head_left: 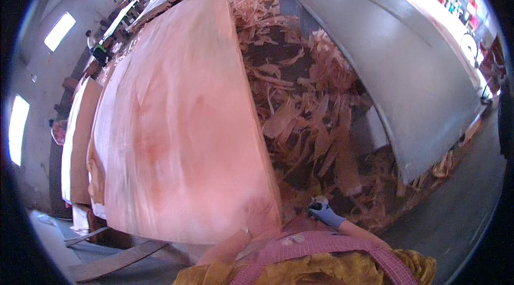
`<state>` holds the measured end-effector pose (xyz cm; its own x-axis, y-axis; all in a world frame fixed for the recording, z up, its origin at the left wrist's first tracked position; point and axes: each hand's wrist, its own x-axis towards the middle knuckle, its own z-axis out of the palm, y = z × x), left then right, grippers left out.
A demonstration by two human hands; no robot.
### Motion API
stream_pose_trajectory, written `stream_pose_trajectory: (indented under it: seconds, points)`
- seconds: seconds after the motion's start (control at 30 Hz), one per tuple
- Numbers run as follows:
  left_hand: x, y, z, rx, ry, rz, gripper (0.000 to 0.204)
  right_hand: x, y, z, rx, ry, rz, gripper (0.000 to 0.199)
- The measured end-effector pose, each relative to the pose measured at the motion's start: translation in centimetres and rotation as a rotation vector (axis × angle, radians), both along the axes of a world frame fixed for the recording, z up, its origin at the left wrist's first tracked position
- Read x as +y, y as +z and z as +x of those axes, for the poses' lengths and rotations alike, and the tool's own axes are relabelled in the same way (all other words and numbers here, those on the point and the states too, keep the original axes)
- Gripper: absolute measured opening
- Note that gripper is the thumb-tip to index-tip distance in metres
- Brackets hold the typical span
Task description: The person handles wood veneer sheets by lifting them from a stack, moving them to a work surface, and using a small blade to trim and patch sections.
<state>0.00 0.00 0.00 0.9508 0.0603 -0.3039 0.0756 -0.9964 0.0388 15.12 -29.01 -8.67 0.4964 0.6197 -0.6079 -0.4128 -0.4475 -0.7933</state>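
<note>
A: Where is the left hand [261,212]?
B: On the pale sheet [176,124], near its lower right corner. The sheet spreads away from that hand, ahead and to its left.
A: Is it open or closed?
B: Impossible to tell; the fingers are blurred into the sheet's colour.
A: And the right hand [327,215]?
B: It wears a blue glove and is closed around a small dark thing [314,205], just right of the sheet's edge. What that thing is cannot be made out.
A: What is around the right hand?
B: Torn scraps [300,119] lie heaped ahead of it. Beyond them, ahead and to its right, a large grey panel [396,65] slopes down toward the right. The checked apron [321,246] is just behind it.
A: Anything else by the left hand?
B: A plank [120,262], well to its left and lower down.
</note>
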Motion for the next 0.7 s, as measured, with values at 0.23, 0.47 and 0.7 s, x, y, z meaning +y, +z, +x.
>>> stream_pose_trajectory:
  seconds: [0.23, 0.47, 0.7]
  points:
    - [2.2, 4.7, 5.9, -0.085, 0.185, -0.507, 0.072, -0.9, 1.7, 20.8, -0.191, 0.139, -0.229, 0.033]
    - [5.2, 6.0, 21.6, -0.223, 0.557, -0.135, 0.061, 8.6, 8.3, 39.4, -0.010, -0.052, -0.051, 0.028]
    - [16.3, 4.9, 45.0, -0.241, 0.728, 0.014, 0.075, 18.4, 6.8, 61.3, -0.085, 0.044, 0.039, 0.026]
